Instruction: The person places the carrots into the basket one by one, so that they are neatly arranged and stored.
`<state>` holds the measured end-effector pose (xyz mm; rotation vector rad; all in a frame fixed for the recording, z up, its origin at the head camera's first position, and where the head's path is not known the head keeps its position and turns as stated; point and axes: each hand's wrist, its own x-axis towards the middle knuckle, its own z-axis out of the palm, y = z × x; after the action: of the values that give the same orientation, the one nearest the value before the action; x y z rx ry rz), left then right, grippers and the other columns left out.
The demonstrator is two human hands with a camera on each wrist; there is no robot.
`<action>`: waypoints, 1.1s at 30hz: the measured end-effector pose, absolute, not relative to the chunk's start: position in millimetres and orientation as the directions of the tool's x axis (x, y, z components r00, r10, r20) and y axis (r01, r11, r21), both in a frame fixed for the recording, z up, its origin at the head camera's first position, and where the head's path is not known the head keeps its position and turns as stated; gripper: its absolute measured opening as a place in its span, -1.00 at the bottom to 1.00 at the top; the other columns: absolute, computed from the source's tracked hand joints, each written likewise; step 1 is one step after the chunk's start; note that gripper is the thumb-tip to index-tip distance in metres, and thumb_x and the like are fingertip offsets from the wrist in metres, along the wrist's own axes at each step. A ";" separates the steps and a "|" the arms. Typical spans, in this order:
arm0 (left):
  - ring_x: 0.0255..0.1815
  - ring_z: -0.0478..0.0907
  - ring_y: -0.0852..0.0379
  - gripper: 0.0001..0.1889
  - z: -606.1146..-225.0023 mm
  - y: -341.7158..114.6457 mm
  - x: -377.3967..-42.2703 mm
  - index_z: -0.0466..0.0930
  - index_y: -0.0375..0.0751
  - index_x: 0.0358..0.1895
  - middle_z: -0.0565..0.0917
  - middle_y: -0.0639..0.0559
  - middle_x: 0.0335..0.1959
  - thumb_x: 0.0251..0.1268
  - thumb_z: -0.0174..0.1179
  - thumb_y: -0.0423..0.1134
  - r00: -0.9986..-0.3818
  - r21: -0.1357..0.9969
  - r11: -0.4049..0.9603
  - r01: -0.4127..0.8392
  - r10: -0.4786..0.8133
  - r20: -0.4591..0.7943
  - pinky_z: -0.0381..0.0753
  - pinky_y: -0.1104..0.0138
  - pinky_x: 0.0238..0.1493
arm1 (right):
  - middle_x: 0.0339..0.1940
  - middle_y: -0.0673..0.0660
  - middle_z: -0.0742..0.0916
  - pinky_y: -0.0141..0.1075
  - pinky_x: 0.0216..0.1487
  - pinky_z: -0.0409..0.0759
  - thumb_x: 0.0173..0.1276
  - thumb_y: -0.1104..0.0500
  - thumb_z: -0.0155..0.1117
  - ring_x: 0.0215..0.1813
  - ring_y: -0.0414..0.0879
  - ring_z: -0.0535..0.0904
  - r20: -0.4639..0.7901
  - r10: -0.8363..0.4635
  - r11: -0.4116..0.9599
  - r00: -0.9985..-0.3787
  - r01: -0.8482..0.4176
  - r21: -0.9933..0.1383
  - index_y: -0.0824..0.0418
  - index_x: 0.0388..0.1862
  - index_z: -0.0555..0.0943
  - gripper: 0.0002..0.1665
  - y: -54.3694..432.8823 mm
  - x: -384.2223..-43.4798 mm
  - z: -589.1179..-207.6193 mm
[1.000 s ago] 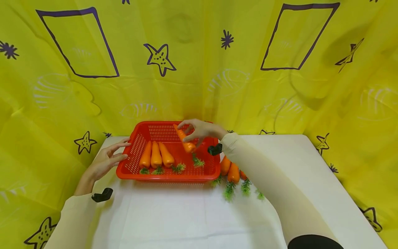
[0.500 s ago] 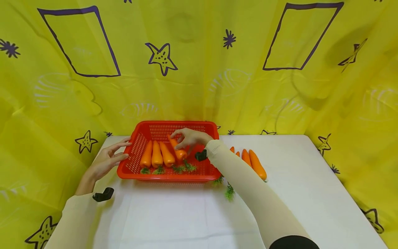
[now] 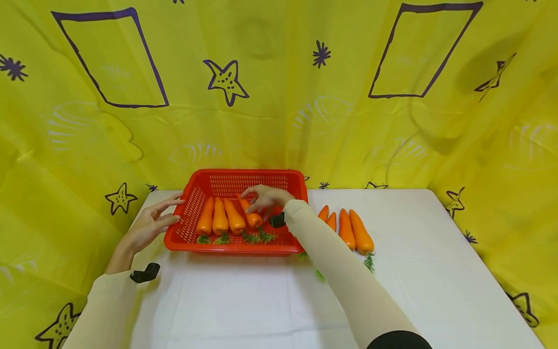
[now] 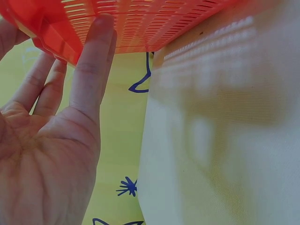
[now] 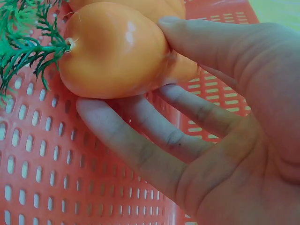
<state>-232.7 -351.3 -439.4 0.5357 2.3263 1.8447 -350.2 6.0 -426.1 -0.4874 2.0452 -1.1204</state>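
A red perforated plastic basket [image 3: 244, 248] stands on the white table. My left hand [image 3: 150, 223] is at its left end, fairly straight fingers and thumb touching the wall; the left wrist view shows the thumb [image 4: 91, 65] against the slotted side. Inside the basket, my right hand [image 3: 268, 198] holds an orange toy carrot [image 3: 253, 220] between thumb and fingers. Seen from the right wrist, that carrot [image 5: 112, 56] has its thick end and green leafy top towards the camera. Three more carrots [image 3: 219, 220] lie side by side just left of it, tips pointing away.
Several carrots [image 3: 361, 235] with green tops lie on the table right of the basket, partly behind the right forearm [image 3: 340, 271]. A yellow patterned curtain [image 3: 279, 97] hangs behind the table [image 3: 226, 300] and along both sides.
My right hand has brought the carrot leftwards and down, from above the basket's right half to beside the three carrots. The left hand stays at the basket's left end.
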 end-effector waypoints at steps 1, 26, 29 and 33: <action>0.35 0.42 0.37 -0.52 -439.5 -351.4 -232.8 0.35 -0.45 0.44 0.06 -0.09 0.68 0.55 0.12 -0.40 -0.930 0.961 0.195 0.198 0.348 0.121 0.65 0.41 0.09 | 0.26 0.26 0.58 -0.04 -0.23 0.78 0.41 0.23 0.42 -0.29 0.04 0.68 -0.421 -0.627 0.545 -0.655 0.017 -0.838 0.08 0.48 0.46 -0.32 5.5 -350.0 -426.7; 0.27 0.52 0.39 -0.52 -438.9 -350.3 -232.1 0.34 -0.46 0.44 0.07 -0.09 0.67 0.54 0.12 -0.41 -0.931 0.964 0.182 0.193 0.345 0.121 0.64 0.41 0.10 | 0.23 0.29 0.58 -0.01 -0.23 0.78 0.41 0.26 0.41 -0.15 0.12 0.73 -0.417 -0.640 0.514 -0.645 0.044 -0.857 0.15 0.50 0.42 -0.29 -1.6 -341.7 -428.5; 0.27 0.52 0.40 -0.52 -438.9 -349.8 -232.6 0.35 -0.45 0.44 0.07 -0.09 0.67 0.55 0.11 -0.41 -0.932 0.963 0.188 0.192 0.343 0.119 0.64 0.42 0.09 | 0.28 0.31 0.56 -0.01 -0.21 0.78 0.41 0.25 0.41 -0.12 0.12 0.73 -0.417 -0.642 0.517 -0.643 0.037 -0.855 0.15 0.51 0.41 -0.29 -0.8 -341.4 -428.4; 0.28 0.50 0.42 -0.53 -438.9 -350.2 -232.4 0.35 -0.45 0.44 0.07 -0.10 0.67 0.55 0.12 -0.40 -0.933 0.960 0.200 0.195 0.341 0.118 0.64 0.42 0.09 | 0.32 0.32 0.54 -0.02 -0.19 0.78 0.42 0.22 0.41 -0.09 0.11 0.72 -0.424 -0.643 0.530 -0.637 0.029 -0.848 0.14 0.52 0.39 -0.27 -0.8 -341.2 -427.0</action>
<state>-232.4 -350.2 -438.9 0.5250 2.3378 1.8410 -341.2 -0.8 -427.0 -0.4976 2.0142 -1.1347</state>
